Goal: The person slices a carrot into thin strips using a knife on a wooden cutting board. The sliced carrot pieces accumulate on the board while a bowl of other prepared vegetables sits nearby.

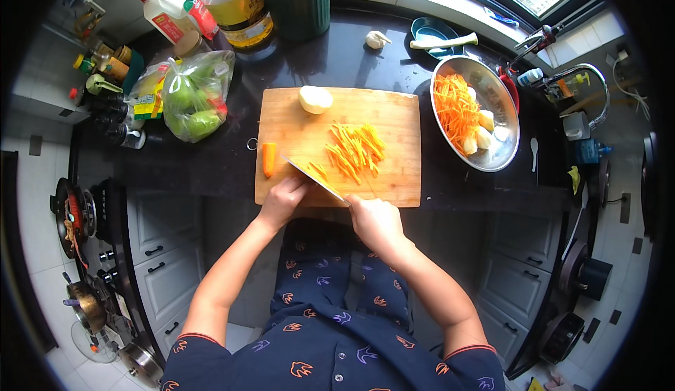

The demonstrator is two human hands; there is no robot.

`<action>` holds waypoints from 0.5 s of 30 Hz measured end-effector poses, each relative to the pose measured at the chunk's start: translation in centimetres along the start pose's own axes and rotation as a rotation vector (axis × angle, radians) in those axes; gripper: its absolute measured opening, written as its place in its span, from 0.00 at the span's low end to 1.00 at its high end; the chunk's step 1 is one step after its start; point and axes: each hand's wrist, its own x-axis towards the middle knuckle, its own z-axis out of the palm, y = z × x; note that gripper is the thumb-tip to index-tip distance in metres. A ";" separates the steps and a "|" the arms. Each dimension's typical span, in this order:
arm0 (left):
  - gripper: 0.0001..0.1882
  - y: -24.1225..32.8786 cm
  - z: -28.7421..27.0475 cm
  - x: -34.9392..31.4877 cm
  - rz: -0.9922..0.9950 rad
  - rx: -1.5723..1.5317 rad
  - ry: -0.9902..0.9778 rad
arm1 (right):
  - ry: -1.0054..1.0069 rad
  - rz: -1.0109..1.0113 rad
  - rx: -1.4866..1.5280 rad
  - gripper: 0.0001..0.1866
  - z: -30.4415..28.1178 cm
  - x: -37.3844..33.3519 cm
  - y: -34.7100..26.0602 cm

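Carrot strips, thin and orange (355,150), lie in a loose heap on the right half of a rectangular pale wooden cutting board (394,113), which sits on the dark polished counter (211,162). The right hand (375,219) has its fingers wrapped shut around the handle of a broad steel kitchen knife (316,178), whose blade slants across the board's near edge. The left hand (283,197) rests at the board's front, fingers curled together and pressing down just beside the blade; what lies under them is hidden, though it is probably a few carrot slices. A short orange carrot stub (268,159) lies near the board's left edge, apart from the knife. A peeled pale potato half (315,99) sits at the board's far edge.

To the right of the board, a round shiny steel bowl (503,110) holds more shredded carrot and some pale potato pieces. To the left, a clear plastic bag of green vegetables (193,99) lies on the counter. Behind it stands a large bottle of yellow cooking oil (239,1), next to a dark green ribbed utensil holder (301,4).
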 end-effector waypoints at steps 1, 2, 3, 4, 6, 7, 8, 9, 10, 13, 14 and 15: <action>0.09 0.0 0.1 -0.2 -0.004 -0.013 -0.007 | -0.015 -0.001 -0.014 0.04 -0.4 -0.2 -0.2; 0.09 -0.1 0.0 -0.4 -0.005 0.000 -0.017 | -0.029 -0.002 -0.027 0.04 -0.7 -0.3 -0.4; 0.09 -0.1 0.0 -0.3 -0.005 0.009 -0.023 | -0.043 0.005 -0.044 0.04 -0.9 -0.5 -0.5; 0.09 -0.1 0.1 -0.3 -0.004 0.018 -0.030 | -0.056 0.012 -0.060 0.04 -1.0 -0.8 -0.6; 0.12 0.2 -0.2 -0.1 -0.022 -0.005 -0.030 | -0.076 0.024 -0.089 0.04 -0.9 -0.9 -0.6; 0.13 0.3 -0.3 0.0 -0.031 -0.018 -0.032 | -0.081 0.029 -0.102 0.05 -0.3 -0.8 -0.5; 0.12 0.1 -0.1 -0.1 -0.013 0.000 -0.016 | -0.087 0.034 -0.115 0.05 0.2 -0.7 -0.4; 0.10 -0.2 0.1 -0.2 0.003 0.020 0.003 | -0.064 0.023 -0.111 0.05 0.8 -0.5 -0.4; 0.09 -0.3 0.2 -0.3 0.020 0.039 0.022 | -0.040 0.011 -0.107 0.05 1.4 -0.3 -0.4; 0.09 0.0 0.3 -0.3 0.010 0.066 0.049 | -0.012 -0.020 -0.094 0.05 1.5 0.2 -0.4; 0.09 0.1 0.2 -0.2 0.006 0.057 0.053 | -0.009 -0.030 -0.090 0.05 1.4 0.2 -0.4; 0.10 0.2 0.1 -0.2 0.002 0.049 0.057 | -0.016 -0.026 -0.092 0.05 1.2 0.2 -0.5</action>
